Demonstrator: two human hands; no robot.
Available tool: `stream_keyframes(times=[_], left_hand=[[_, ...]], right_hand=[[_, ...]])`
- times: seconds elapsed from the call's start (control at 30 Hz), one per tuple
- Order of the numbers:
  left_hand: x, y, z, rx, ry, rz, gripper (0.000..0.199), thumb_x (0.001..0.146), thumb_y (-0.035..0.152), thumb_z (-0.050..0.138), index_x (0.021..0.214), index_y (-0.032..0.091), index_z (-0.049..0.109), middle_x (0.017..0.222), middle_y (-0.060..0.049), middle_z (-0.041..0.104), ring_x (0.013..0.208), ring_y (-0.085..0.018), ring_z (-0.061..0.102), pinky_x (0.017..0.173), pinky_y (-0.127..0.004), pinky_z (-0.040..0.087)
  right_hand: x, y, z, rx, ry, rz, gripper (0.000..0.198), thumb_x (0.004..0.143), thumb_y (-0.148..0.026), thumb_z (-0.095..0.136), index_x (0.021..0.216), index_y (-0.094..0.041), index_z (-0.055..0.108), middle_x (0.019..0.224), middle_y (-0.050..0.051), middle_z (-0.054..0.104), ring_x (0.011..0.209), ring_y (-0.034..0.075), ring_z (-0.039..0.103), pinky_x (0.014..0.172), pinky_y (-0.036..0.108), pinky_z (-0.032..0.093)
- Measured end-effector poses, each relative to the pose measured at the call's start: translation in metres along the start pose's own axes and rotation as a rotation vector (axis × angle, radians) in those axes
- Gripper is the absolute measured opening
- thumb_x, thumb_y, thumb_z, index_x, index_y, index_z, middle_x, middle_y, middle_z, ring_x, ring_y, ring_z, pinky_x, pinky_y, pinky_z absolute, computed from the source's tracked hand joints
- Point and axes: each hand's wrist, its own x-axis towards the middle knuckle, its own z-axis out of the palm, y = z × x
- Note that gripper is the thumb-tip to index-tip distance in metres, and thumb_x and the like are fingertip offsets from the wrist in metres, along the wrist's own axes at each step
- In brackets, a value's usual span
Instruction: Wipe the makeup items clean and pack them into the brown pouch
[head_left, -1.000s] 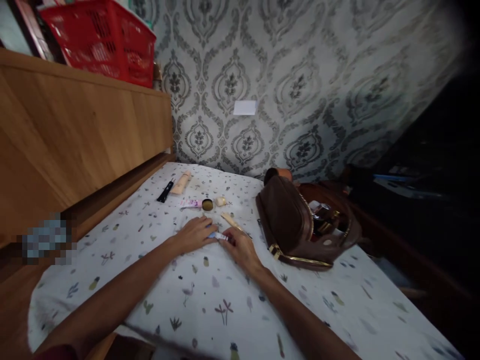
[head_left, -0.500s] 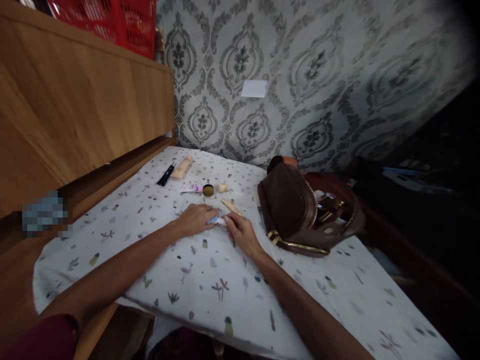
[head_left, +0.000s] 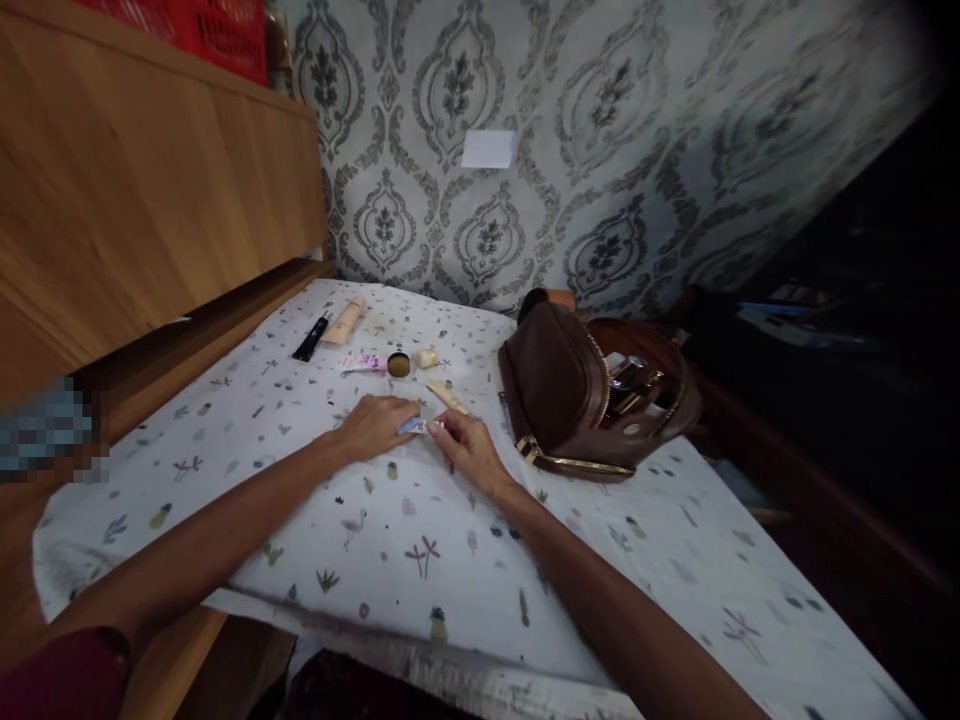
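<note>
Between my hands, just above or on the patterned cloth, is a small blue-and-white tube [head_left: 414, 426]. My left hand [head_left: 375, 427] is closed on its left end, palm down. The thumb and fingers of my right hand [head_left: 471, 447] pinch the other end. Just beyond the right fingers lies a slim cream-coloured piece [head_left: 447, 395], partly covered by them. Farther back are a pink-and-white tube [head_left: 365, 363], a round dark-rimmed olive pot [head_left: 398, 364] and a small cream-coloured jar or cap [head_left: 426, 358]. A beige tube [head_left: 345, 321] and a black tube [head_left: 310, 339] lie at the back left.
An unzipped brown bag [head_left: 551, 385] holding several cosmetic items stands to the right. The white printed tablecloth [head_left: 480, 590] covers the table. A wooden cabinet [head_left: 165, 180] borders the left side, and a patterned wall [head_left: 510, 90] rises behind. Something dark fills the far right.
The view has swung slightly right and down, so everything sits farther left and higher. Both hands keep hold of the small tube, and more of it shows between the fingers.
</note>
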Motion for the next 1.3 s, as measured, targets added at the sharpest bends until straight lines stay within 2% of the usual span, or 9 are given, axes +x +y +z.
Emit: stream_keyframes(times=[0.1, 0.2, 0.3, 0.43, 0.63, 0.77, 0.97, 1.13, 1.3], left_hand=[[0.0, -0.005, -0.005, -0.083, 0.009, -0.004, 0.024, 0.088, 0.043, 0.062, 0.099, 0.022, 0.063, 0.092, -0.002, 0.072, 0.083, -0.021, 0.066, 0.07, -0.028, 0.043], [0.0, -0.012, -0.011, -0.349, 0.028, -0.061, 0.033, 0.081, 0.046, 0.069, 0.103, 0.023, 0.063, 0.088, 0.001, 0.07, 0.077, -0.019, 0.064, 0.069, -0.027, 0.043], [-0.002, -0.016, -0.014, -0.664, 0.015, -0.177, 0.034, 0.076, 0.043, 0.072, 0.101, 0.021, 0.062, 0.069, 0.006, 0.061, 0.062, -0.015, 0.058, 0.059, -0.025, 0.041], [-0.002, -0.015, -0.014, -0.857, 0.002, -0.261, 0.034, 0.072, 0.042, 0.073, 0.093, 0.019, 0.06, 0.062, 0.008, 0.055, 0.053, -0.012, 0.052, 0.053, -0.022, 0.039], [-0.004, -0.016, -0.013, -0.91, -0.036, -0.245, 0.036, 0.079, 0.05, 0.069, 0.094, 0.019, 0.058, 0.062, 0.006, 0.056, 0.054, -0.01, 0.051, 0.052, -0.021, 0.04], [-0.003, -0.018, -0.013, -0.965, -0.054, -0.225, 0.037, 0.082, 0.054, 0.066, 0.087, 0.019, 0.057, 0.062, 0.005, 0.056, 0.055, -0.01, 0.052, 0.054, -0.022, 0.043], [-0.002, -0.017, -0.018, -0.978, -0.064, -0.21, 0.039, 0.086, 0.057, 0.06, 0.08, 0.019, 0.055, 0.058, 0.005, 0.055, 0.052, -0.01, 0.05, 0.054, -0.022, 0.043], [-0.001, -0.013, -0.021, -0.938, -0.002, -0.252, 0.045, 0.089, 0.059, 0.052, 0.068, 0.019, 0.051, 0.054, 0.004, 0.051, 0.048, -0.008, 0.046, 0.05, -0.021, 0.038], [0.0, -0.012, -0.016, -0.936, 0.07, -0.29, 0.043, 0.089, 0.059, 0.053, 0.076, 0.019, 0.055, 0.051, 0.006, 0.05, 0.046, -0.009, 0.046, 0.048, -0.021, 0.038]], right_hand=[[0.001, 0.003, -0.001, 0.081, 0.045, 0.002, 0.048, 0.084, -0.066, 0.059, 0.073, -0.019, 0.057, 0.049, -0.006, 0.048, 0.042, 0.01, 0.043, 0.045, 0.023, 0.037], [0.004, 0.006, -0.003, 0.155, 0.078, 0.01, 0.052, 0.081, -0.07, 0.058, 0.07, -0.02, 0.054, 0.054, -0.005, 0.051, 0.042, 0.01, 0.045, 0.043, 0.023, 0.037], [0.007, 0.009, -0.004, 0.201, 0.085, 0.013, 0.054, 0.08, -0.073, 0.057, 0.073, -0.02, 0.054, 0.055, -0.004, 0.052, 0.043, 0.009, 0.045, 0.043, 0.023, 0.036], [0.009, 0.009, -0.005, 0.258, 0.09, 0.025, 0.054, 0.076, -0.073, 0.061, 0.08, -0.019, 0.057, 0.06, -0.003, 0.055, 0.045, 0.009, 0.047, 0.045, 0.023, 0.037], [0.007, 0.006, -0.007, 0.306, 0.099, 0.038, 0.05, 0.075, -0.067, 0.067, 0.085, -0.018, 0.06, 0.065, -0.001, 0.059, 0.048, 0.009, 0.048, 0.045, 0.022, 0.034], [0.005, 0.002, -0.009, 0.293, 0.087, 0.027, 0.044, 0.077, -0.06, 0.069, 0.089, -0.018, 0.064, 0.059, -0.003, 0.057, 0.049, 0.009, 0.046, 0.046, 0.022, 0.033], [0.003, 0.001, -0.009, 0.289, 0.072, 0.035, 0.04, 0.076, -0.055, 0.072, 0.09, -0.017, 0.065, 0.059, -0.003, 0.057, 0.053, 0.011, 0.05, 0.051, 0.022, 0.038], [0.002, 0.003, -0.007, 0.225, 0.091, -0.015, 0.032, 0.076, -0.047, 0.071, 0.086, -0.017, 0.066, 0.068, -0.002, 0.057, 0.06, 0.011, 0.051, 0.057, 0.023, 0.041], [0.0, 0.002, -0.006, 0.075, 0.084, -0.036, 0.028, 0.083, -0.045, 0.062, 0.085, -0.017, 0.067, 0.066, -0.001, 0.054, 0.061, 0.012, 0.048, 0.056, 0.022, 0.037]])
